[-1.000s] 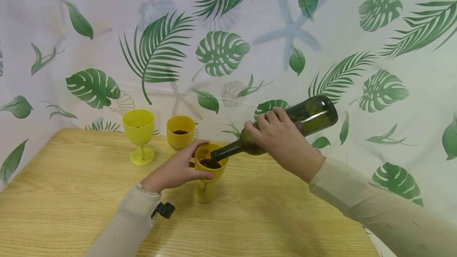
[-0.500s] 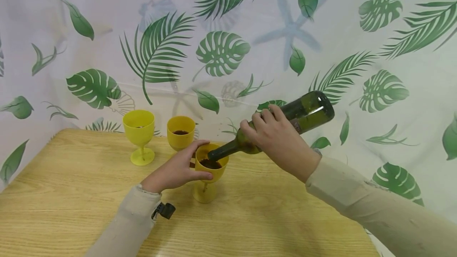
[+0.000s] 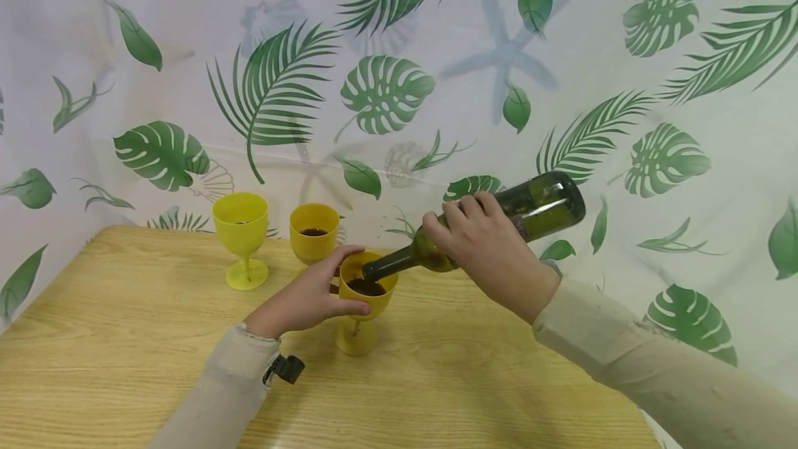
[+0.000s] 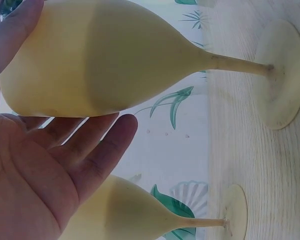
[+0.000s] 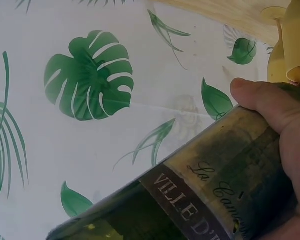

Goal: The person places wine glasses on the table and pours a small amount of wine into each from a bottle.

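Note:
My left hand [image 3: 302, 300] holds the bowl of a yellow goblet [image 3: 382, 305] that stands upright on the table. Dark liquid lies in its bowl, and a darker band shows through the wall of the goblet [image 4: 140, 60] in the left wrist view. In my right hand [image 3: 492, 255] is a green glass wine bottle [image 3: 542, 210], gripped around its body and tilted neck-down to the left. The bottle's mouth is inside the goblet's rim. In the right wrist view the thumb lies across the bottle beside its label [image 5: 210, 185].
Two more yellow goblets stand behind: one at the left [image 3: 240, 227] and one [image 3: 314, 241] just behind my left hand, with dark liquid in it. They are on a wooden table [image 3: 156, 338]. A leaf-patterned white sheet [image 3: 386, 12] hangs right behind the table.
The bottle has shifted slightly left; its base rose a little, then dropped again. The mouth stays in the goblet. My left hand and the goblets keep their places.

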{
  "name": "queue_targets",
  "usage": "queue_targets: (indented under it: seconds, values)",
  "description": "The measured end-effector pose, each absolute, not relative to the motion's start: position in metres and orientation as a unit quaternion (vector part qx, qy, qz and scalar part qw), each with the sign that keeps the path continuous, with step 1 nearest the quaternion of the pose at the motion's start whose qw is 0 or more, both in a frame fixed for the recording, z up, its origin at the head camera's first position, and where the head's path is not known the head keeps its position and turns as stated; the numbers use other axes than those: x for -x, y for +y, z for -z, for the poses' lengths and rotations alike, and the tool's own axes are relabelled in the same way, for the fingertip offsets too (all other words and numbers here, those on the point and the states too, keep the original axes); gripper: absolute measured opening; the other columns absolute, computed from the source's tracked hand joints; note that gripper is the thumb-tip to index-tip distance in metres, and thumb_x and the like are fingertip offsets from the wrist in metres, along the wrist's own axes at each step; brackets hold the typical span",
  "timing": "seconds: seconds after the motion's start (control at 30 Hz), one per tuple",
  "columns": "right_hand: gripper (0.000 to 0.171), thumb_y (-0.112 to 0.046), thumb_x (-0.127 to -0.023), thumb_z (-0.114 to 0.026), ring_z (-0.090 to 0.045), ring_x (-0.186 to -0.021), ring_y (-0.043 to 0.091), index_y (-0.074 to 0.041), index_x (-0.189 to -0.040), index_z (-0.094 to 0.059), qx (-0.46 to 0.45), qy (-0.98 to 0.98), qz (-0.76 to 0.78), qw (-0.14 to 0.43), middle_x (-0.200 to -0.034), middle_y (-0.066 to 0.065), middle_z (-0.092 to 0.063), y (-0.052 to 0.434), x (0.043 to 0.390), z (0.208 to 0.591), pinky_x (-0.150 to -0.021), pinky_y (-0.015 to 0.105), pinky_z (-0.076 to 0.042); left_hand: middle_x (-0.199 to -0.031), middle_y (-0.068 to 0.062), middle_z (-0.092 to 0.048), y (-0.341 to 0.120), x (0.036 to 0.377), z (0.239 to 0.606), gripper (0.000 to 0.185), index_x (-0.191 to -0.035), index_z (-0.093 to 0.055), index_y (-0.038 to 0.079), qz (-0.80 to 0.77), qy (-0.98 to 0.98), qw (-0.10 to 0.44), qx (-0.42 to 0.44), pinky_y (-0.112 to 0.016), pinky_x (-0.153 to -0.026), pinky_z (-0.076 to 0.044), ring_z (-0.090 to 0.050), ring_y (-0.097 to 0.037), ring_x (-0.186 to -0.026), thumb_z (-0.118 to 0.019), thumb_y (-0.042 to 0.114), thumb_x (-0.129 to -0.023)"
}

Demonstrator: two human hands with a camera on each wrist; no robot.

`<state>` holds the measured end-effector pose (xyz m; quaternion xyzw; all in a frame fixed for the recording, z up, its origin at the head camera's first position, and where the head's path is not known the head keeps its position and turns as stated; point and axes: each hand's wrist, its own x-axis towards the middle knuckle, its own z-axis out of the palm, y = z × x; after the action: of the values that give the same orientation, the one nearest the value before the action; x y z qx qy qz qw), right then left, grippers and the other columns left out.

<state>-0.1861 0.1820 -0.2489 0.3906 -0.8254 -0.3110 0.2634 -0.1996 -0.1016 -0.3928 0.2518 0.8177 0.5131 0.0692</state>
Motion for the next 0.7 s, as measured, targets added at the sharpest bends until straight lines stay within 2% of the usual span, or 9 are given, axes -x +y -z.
queue_targets:
  seconds: [0.17, 0.43, 0.5, 0.7]
  values:
    - [0.048, -0.011, -0.09, -0.079, -0.061, -0.099, 0.037, -0.008, -0.125, -0.046, -0.388, -0.84, 0.28, 0.255, -0.097, 0.011, -0.056, 0.185, 0.186, 0.255, -0.096, 0.05, -0.049, -0.15, -0.002, -0.05, -0.102, 0.2, 0.392, 0.095, -0.159, -0.033, 0.024, -0.515, 0.816, 0.071, -0.251, -0.049, -0.108, -0.049, -0.051, -0.024, -0.135, -0.087, 0.045, -0.083]
    - [0.078, -0.034, -0.072, -0.097, -0.062, -0.105, 0.037, -0.009, -0.127, -0.047, -0.375, -0.868, 0.231, 0.227, -0.103, 0.012, -0.059, 0.192, 0.185, 0.265, -0.097, 0.052, -0.049, -0.148, -0.001, -0.051, -0.102, 0.202, 0.394, 0.094, -0.159, -0.033, 0.026, -0.518, 0.815, 0.071, -0.251, -0.049, -0.108, -0.049, -0.052, -0.024, -0.134, -0.087, 0.044, -0.084]
    - [0.083, -0.037, -0.067, -0.1, -0.063, -0.106, 0.037, -0.01, -0.126, -0.048, -0.372, -0.876, 0.215, 0.221, -0.104, 0.012, -0.06, 0.194, 0.185, 0.27, -0.097, 0.053, -0.049, -0.149, -0.001, -0.051, -0.102, 0.202, 0.394, 0.095, -0.159, -0.033, 0.025, -0.52, 0.813, 0.072, -0.251, -0.05, -0.108, -0.049, -0.052, -0.024, -0.134, -0.087, 0.044, -0.084]
    - [0.085, -0.038, -0.063, -0.101, -0.063, -0.101, 0.035, -0.009, -0.125, -0.05, -0.369, -0.882, 0.183, 0.228, -0.1, 0.01, -0.06, 0.198, 0.188, 0.287, -0.093, 0.052, -0.05, -0.151, 0.0, -0.049, -0.102, 0.202, 0.394, 0.096, -0.16, -0.032, 0.023, -0.521, 0.813, 0.071, -0.251, -0.05, -0.108, -0.049, -0.051, -0.025, -0.136, -0.087, 0.044, -0.084]
